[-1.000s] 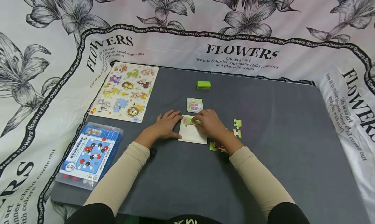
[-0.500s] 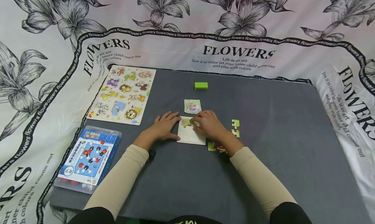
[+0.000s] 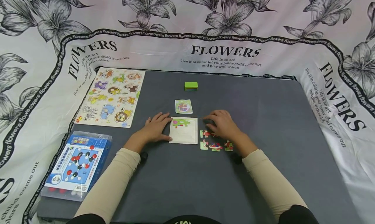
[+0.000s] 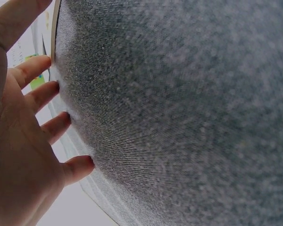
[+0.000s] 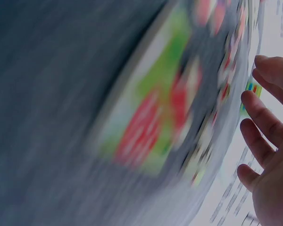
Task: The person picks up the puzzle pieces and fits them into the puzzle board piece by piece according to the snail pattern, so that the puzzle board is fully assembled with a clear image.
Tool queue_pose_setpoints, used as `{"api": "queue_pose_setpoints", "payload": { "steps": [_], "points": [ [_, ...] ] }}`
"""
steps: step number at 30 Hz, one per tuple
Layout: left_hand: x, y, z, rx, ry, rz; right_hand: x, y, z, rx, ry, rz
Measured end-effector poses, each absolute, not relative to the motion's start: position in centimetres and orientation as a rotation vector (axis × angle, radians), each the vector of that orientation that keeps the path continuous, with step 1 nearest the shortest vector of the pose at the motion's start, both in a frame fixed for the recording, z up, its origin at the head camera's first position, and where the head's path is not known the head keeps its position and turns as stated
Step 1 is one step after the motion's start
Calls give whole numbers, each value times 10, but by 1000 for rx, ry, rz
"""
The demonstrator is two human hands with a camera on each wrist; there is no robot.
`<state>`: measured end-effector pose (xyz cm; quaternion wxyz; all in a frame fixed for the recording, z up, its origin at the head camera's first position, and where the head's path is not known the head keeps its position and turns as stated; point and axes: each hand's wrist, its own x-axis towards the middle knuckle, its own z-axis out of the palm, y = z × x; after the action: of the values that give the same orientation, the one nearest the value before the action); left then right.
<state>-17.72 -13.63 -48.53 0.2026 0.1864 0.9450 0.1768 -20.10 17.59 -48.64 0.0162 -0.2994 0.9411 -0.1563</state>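
One puzzle strip (image 3: 181, 123), long axis left-right, in one tray (image 3: 184, 136). I see five-plus loose pieces (image 3: 215, 147). Left hand (image 3: 155, 128) spread wide, right hand (image 3: 224, 125) relaxed.

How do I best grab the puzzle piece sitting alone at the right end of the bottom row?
I'd pinch the puzzle piece from above, right hand, finger and thumb on its left and right edges. It lies flat, and gray table shows on both sides, so they should fit.
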Motion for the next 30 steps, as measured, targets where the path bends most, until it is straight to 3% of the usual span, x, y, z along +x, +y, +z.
{"api": "queue_pose_setpoints", "payload": {
  "steps": [13, 30],
  "points": [
    [-173, -149, -480, 498, 2651, 508, -204, 227, -488, -849, 3033, -458],
    [-175, -138, -481, 548, 2638, 527, -202, 248, -494, -880, 3039, -603]
  ]
}}
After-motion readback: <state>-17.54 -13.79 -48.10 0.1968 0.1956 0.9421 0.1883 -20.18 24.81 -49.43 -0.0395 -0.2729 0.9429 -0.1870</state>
